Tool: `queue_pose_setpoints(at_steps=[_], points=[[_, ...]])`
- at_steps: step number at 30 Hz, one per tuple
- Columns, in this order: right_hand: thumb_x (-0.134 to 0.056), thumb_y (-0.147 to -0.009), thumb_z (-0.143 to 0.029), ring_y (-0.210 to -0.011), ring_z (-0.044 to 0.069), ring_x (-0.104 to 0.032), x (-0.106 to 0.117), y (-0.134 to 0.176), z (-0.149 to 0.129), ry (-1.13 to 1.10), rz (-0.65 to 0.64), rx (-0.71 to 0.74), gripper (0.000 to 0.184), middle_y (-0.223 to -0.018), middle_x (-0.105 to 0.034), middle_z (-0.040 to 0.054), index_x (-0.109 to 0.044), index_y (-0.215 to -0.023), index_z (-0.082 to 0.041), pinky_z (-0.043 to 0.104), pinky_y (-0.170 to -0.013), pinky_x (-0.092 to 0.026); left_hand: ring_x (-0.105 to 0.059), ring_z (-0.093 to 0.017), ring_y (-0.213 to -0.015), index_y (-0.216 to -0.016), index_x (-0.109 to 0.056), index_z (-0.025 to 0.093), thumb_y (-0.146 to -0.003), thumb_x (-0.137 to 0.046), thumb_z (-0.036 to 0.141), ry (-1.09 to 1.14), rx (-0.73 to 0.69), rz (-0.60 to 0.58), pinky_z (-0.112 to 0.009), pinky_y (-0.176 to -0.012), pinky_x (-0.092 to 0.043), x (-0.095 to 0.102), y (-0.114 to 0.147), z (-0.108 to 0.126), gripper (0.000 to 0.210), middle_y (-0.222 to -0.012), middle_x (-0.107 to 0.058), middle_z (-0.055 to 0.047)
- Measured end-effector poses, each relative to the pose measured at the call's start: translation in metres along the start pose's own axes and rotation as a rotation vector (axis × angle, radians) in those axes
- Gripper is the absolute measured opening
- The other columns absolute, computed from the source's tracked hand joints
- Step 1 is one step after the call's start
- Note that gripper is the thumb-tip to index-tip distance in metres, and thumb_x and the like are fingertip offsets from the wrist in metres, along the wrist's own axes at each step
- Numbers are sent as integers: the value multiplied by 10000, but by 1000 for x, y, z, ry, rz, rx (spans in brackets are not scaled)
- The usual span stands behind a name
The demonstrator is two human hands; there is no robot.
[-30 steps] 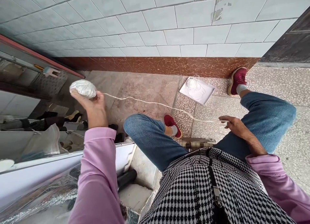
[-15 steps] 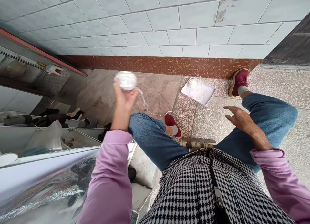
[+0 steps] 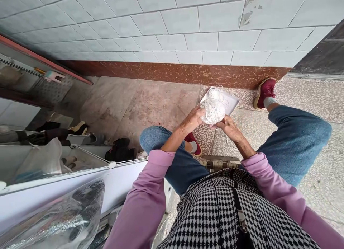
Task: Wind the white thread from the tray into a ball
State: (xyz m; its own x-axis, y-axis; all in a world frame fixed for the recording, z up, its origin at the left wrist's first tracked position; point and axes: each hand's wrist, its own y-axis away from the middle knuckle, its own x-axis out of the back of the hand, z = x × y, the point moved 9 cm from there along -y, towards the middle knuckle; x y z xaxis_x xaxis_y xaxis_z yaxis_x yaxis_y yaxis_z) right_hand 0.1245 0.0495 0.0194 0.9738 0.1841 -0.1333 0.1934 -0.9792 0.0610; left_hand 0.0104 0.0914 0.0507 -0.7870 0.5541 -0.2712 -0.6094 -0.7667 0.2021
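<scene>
Holding the white ball (image 3: 213,111) of cord out in front, over the gap between the knees, the person keeps both hands close together. The left hand (image 3: 195,118) grasps it from the left side, fingers curled against the wound cord, part of them hidden behind it. The right hand (image 3: 229,127) is at the lower right edge, thumb and fingers bent in towards each other (whether they pinch the ball itself or only a loose end, one cannot tell). A thin pale strand (image 3: 228,141) shows against the speckled floor (image 3: 317,148) just below the right hand. Beyond the ball, and partly covered by it in this view, a shallow white tray (image 3: 233,102) sits on the floor near the brown skirting (image 3: 161,70), with a loose coil (image 3: 215,94) of white cord in it. The right shoe (image 3: 266,91), dark red, stands to the right of the tray; the left shoe (image 3: 192,139) is partly hidden behind the left forearm. Purple sleeves (image 3: 146,195) end at the wrists, above blue jeans (image 3: 298,145) and a checked apron (image 3: 212,206). On the left is a white rack (image 3: 126,175) with dark shoes (image 3: 120,150) beside it and clear plastic (image 3: 77,206) nearer the person.
</scene>
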Motion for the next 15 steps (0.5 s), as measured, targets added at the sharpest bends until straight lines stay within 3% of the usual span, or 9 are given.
queue_pose_setpoints(at_steps=[2,4,7,11,15], points=[[-721,-915,-711,-693,186,-673,-15,11,5,-63,-90,-88,533,-883,-751,60,-729,-1101,-211,315,-621,-570,-780,-401,-1129,-1312,-678,171,-733,-731,861,0,-2,1,-446,-791,-665,4,0,2,903,-1144,-811,-176],[-674,-953,-735,-528,125,-502,-15,25,3,-62,-91,-117,527,-675,-606,-24,-721,-1029,-216,262,-515,-424,-787,-396,-1106,-1300,-681,171,-741,-732,846,2,-3,0,-438,-775,-670,7,-1,2,878,-1136,-813,-171],[-635,-982,-751,-502,109,-308,0,40,-9,62,-4,-47,537,-583,-394,-78,-719,-968,-220,269,-508,-269,-793,-386,-1052,-1319,-676,172,-748,-732,827,-15,17,-7,-452,-766,-674,7,-1,-2,871,-1129,-808,-162],[-563,-1028,-741,-607,144,-412,9,51,-28,384,45,90,577,-647,-470,-28,-675,-827,-212,302,-600,-319,-774,-284,-904,-1396,-642,205,-718,-824,696,-80,54,-19,-360,-661,-648,3,1,-8,856,-1207,-781,-136],[-492,-1079,-668,-616,160,-455,9,54,-28,562,20,83,575,-646,-520,-4,-653,-776,-207,320,-640,-349,-743,-238,-909,-1482,-570,257,-758,-825,630,-168,40,-30,-323,-678,-641,-1,4,-7,853,-1234,-747,-99]])
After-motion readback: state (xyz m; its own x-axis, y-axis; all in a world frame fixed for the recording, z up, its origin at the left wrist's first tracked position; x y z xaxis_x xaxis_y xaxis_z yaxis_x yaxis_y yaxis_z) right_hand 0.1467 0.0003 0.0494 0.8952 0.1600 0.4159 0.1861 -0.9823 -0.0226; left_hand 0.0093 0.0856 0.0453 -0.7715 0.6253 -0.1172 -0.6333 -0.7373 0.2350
